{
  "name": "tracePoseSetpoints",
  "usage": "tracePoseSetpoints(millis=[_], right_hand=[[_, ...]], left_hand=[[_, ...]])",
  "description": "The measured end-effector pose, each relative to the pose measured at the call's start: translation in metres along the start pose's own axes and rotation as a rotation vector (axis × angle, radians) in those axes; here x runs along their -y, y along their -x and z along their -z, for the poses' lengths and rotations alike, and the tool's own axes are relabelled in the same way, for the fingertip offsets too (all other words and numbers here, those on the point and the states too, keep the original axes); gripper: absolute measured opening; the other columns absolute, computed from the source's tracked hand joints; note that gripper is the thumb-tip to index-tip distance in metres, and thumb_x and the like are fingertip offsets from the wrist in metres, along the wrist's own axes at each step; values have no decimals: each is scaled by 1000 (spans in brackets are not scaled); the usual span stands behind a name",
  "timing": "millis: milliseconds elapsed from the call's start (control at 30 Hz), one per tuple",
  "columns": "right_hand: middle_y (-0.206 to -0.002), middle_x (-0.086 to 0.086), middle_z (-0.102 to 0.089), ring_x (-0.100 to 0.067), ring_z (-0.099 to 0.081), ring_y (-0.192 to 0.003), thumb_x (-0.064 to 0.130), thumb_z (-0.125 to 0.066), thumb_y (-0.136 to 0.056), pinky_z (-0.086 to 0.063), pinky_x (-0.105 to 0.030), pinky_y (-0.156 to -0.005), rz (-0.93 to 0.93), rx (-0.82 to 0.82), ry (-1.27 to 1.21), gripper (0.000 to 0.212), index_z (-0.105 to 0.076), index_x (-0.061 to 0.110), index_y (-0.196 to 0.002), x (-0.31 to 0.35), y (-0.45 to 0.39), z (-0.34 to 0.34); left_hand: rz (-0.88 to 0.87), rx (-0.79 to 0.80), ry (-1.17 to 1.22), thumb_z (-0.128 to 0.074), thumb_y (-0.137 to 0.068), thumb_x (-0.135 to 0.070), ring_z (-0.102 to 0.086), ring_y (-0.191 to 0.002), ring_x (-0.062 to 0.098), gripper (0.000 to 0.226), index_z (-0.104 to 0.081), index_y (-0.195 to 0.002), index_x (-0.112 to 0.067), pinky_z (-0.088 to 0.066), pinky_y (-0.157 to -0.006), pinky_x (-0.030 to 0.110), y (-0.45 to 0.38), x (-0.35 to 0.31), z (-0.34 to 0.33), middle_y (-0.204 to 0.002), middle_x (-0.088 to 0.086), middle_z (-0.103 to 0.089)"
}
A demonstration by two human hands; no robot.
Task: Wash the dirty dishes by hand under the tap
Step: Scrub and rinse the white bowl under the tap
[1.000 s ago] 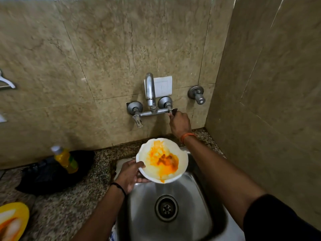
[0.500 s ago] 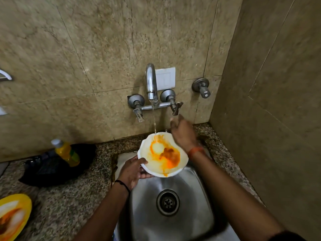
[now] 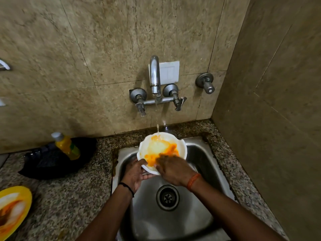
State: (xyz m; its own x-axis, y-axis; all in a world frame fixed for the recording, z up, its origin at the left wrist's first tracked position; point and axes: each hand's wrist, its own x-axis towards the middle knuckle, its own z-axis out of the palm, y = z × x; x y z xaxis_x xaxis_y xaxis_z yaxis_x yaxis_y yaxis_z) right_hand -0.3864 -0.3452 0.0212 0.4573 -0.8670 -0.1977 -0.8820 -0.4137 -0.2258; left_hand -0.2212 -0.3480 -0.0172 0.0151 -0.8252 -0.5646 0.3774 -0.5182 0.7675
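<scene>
Left hand [image 3: 137, 173] holds white bowl [image 3: 180, 146] under tap [image 3: 154, 75]; right hand [image 3: 173, 168] rubs inside

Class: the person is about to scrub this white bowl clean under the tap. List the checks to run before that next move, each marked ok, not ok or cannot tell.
1. Water running from tap: ok.
2. Stream lands inside white bowl: ok.
3. Left hand has a grip on the bowl's rim: ok.
4. Right hand in the bowl on the orange residue: ok.
5. Bowl held over sink: ok.
6. Soap on the bowl: cannot tell; yellow bottle stands untouched.
</scene>
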Motion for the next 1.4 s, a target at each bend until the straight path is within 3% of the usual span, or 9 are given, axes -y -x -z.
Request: tracePoseSetpoints(millis=[100,233,400,567,767,1033,1133,1267,1400], right_hand=[[-154,-26,-27,-34,-23,-146,44,-20,-103,-11,-44,-121,-200,44,215,65,-30,-4,-147,-1,1,5],[-139,-15,-53,-33,-43,-134,44,-24,-103,-32,-42,-110,26,60,-115,52,-50,13,-136,17,12,-2],[-148,-23,-41,-38,-21,-145,47,-15,-102,0,-55,-120,-178,27,321,65,-37,5,-147,6,8,7],[-133,-12,-58,-30,-51,-125,39,-32,-100,-35,-37,-106,96,-24,-114,46,-52,15,-133,25,15,-6],[-145,-13,-48,-35,-17,-146,65,-19,-94,7,-57,-118,-143,15,320,75,-46,14,-142,0,7,13],[-134,-7,-59,-28,-54,-121,37,-37,-101,-42,-36,-100,83,91,-264,40,-54,20,-133,18,16,3],[-145,-10,-49,-27,-43,-135,24,-43,-101,-33,-33,-110,5,116,-435,41,-49,15,-140,1,5,18],[-160,-24,-11,-34,-9,-150,35,-40,-99,-8,-42,-121,-217,78,146,67,-17,2,-152,-15,-15,24],[-162,-12,-15,-30,-13,-149,26,-38,-101,-17,-41,-119,47,165,-104,57,-20,11,-153,11,-17,14]], left_hand=[[-8,-9,20,-51,-90,-3,-66,-85,31,34,-53,-123,-10,-57,-54,36,-1,1,2,-101,12,-67],[4,-46,19,-49,-89,-3,-66,-73,27,37,-53,-126,-5,-58,-55,36,-1,3,5,-94,14,-68],[-14,-22,78,-48,-93,-7,-65,-89,34,36,-49,-129,-11,-56,-78,49,0,6,2,-109,18,-65],[-5,-62,52,-46,-92,-5,-60,-75,28,36,-51,-128,-4,-56,-53,33,1,1,-2,-92,14,-63],[25,-12,101,-45,-91,-3,-64,-80,34,34,-49,-125,-4,-59,-64,39,2,6,-1,-98,21,-65],[0,-68,33,-51,-91,-7,-67,-70,30,32,-55,-122,-6,-56,-49,33,-1,3,2,-93,17,-66],[0,-52,44,-52,-88,-4,-67,-80,32,35,-55,-122,-7,-58,-55,35,0,2,4,-101,18,-67],[-1,-2,57,-53,-88,-5,-66,-87,32,33,-56,-121,-9,-59,-57,37,2,-4,-5,-107,18,-66],[-11,-11,25,-50,-92,-8,-66,-74,28,26,-58,-117,-6,-59,-54,35,2,-7,-11,-91,15,-67]])
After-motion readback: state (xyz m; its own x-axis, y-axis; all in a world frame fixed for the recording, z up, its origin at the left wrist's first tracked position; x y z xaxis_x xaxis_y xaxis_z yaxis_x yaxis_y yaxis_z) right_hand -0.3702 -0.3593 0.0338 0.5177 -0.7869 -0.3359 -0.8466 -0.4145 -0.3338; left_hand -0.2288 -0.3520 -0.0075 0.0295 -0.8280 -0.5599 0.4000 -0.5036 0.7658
